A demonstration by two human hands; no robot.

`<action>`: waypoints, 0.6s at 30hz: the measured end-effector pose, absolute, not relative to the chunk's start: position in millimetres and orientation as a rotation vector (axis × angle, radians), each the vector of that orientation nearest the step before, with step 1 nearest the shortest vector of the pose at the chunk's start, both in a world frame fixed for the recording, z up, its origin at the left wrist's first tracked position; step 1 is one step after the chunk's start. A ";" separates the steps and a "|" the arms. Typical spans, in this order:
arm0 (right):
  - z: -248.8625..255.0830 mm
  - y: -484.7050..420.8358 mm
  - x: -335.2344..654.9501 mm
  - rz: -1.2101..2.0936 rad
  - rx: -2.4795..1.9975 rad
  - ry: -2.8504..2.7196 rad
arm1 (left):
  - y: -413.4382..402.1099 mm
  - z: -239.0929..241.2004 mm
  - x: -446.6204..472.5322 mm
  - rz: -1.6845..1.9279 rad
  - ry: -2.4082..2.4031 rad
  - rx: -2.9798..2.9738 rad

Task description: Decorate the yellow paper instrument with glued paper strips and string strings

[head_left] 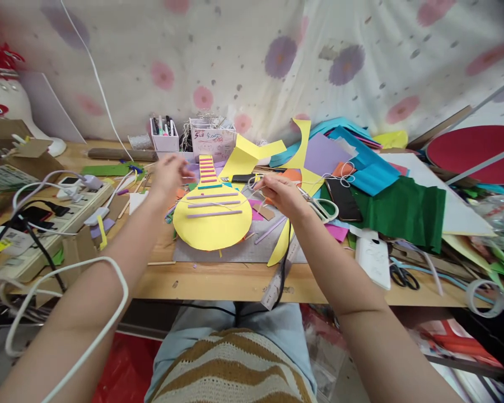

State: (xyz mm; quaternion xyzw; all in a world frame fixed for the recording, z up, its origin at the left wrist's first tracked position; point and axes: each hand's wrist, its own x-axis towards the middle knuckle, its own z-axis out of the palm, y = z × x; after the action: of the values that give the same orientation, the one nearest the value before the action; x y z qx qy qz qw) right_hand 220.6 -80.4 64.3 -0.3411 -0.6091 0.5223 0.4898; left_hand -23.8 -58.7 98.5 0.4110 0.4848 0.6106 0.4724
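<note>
The single view looks from the head, above and behind the left hand [170, 176] and right hand [280, 193], quite near, facing forward and down at the table [222, 284] below them

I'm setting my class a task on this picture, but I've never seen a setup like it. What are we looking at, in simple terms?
There is no machine here: these are a person's two bare hands, seen by one camera worn on the head, looking forward and down.

On the wooden table lies a yellow guitar-shaped cutout with three purple strips across its body. To its right are a black phone and a dark green sheet; behind it stands a box of pens.

The right hand appears to pinch a thin white string. The left hand is near the cutout's neck; it is blurred, so I cannot tell whether it holds anything.
</note>
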 end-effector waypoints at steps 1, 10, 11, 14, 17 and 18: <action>66.3 -80.2 216.9 1.285 -0.807 -1.501 | -59.4 95.8 -10.7 1.417 1.166 1.037; 65.8 -76.4 205.2 1.307 -0.675 -1.570 | -82.6 55.4 58.3 0.669 1.044 0.832; 63.8 -76.0 204.7 1.306 -0.665 -1.574 | -83.9 50.7 58.4 0.658 1.019 0.769; 57.8 -76.2 203.0 1.371 -0.586 -1.562 | -85.2 40.5 57.4 0.694 0.965 0.604; 53.2 -78.4 201.8 1.464 -0.471 -1.560 | -83.1 37.3 56.8 0.752 0.915 0.497; 52.0 -79.5 201.7 1.484 -0.448 -1.568 | -82.0 37.6 56.7 0.779 0.903 0.471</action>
State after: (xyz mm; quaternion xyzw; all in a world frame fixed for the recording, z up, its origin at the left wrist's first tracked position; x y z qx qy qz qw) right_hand 201.7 -79.5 52.0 -0.1814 -0.6345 0.6006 0.4514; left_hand 56.7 -82.0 37.6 0.2199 0.4213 0.3633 0.8013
